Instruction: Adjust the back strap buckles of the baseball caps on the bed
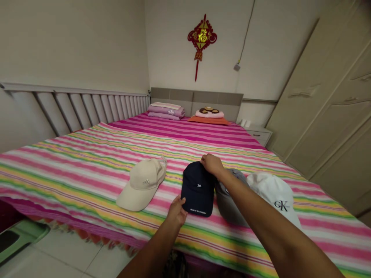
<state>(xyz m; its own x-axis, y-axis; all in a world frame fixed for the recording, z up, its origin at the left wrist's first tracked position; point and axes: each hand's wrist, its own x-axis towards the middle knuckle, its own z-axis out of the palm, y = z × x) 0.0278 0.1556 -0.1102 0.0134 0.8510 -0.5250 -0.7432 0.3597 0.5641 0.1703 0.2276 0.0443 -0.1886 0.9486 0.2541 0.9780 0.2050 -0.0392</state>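
A navy baseball cap (197,189) with small white lettering on its crown and brim lies on the striped bedspread (95,170). My left hand (177,210) pinches the left edge of its brim between thumb and fingers. At the back right of the crown, my right hand (213,164) has its fingers closed on the fabric. To the left sits a cream baseball cap (145,181), brim toward me. Right of the navy one is a grey cap (228,200), partly covered by my right forearm. A white cap (271,189) with dark CK letters is farther right, also partly behind that arm.
Folded purple bedding (166,111) and a pink pillow on an orange cloth (207,120) rest near the headboard (174,95). A railing (95,110) runs along the left side. At right stand a nightstand (259,134) and wardrobe (319,112). A green stool (23,239) is at lower left.
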